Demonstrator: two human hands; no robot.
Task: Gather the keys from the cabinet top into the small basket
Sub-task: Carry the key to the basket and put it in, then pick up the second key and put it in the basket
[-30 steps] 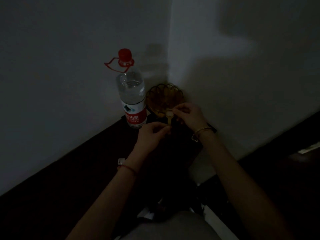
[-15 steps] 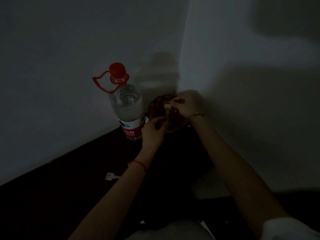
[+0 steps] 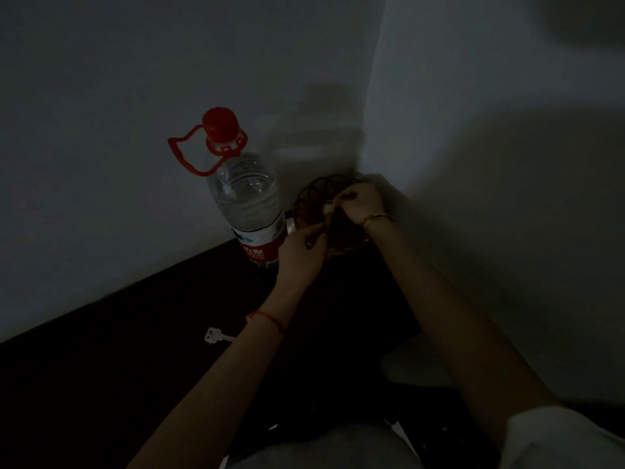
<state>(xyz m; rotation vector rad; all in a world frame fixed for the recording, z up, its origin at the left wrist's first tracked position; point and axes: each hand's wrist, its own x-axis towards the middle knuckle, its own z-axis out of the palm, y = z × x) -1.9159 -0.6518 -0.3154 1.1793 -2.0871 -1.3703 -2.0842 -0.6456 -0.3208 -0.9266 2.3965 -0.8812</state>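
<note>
A pale key (image 3: 327, 208) hangs over the basket (image 3: 313, 194), pinched in the right hand's (image 3: 363, 204) fingertips. The left hand (image 3: 301, 252), at the basket's 7 o'clock, has curled fingers; what they hold is too dark to tell. Another key (image 3: 216, 336) lies on the cabinet (image 3: 118, 350), well apart, near 7 o'clock.

Red wrist string (image 3: 270, 319), gold bangle (image 3: 375, 219) (white sleeve (image 3: 554, 434)).

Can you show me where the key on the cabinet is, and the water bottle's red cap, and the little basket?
key (image 3: 218, 336): head view, on its flat silver head.
red cap (image 3: 220, 123): head view, on the cap's side, atop the water bottle.
basket (image 3: 313, 192): head view, on its left wire rim.
</note>
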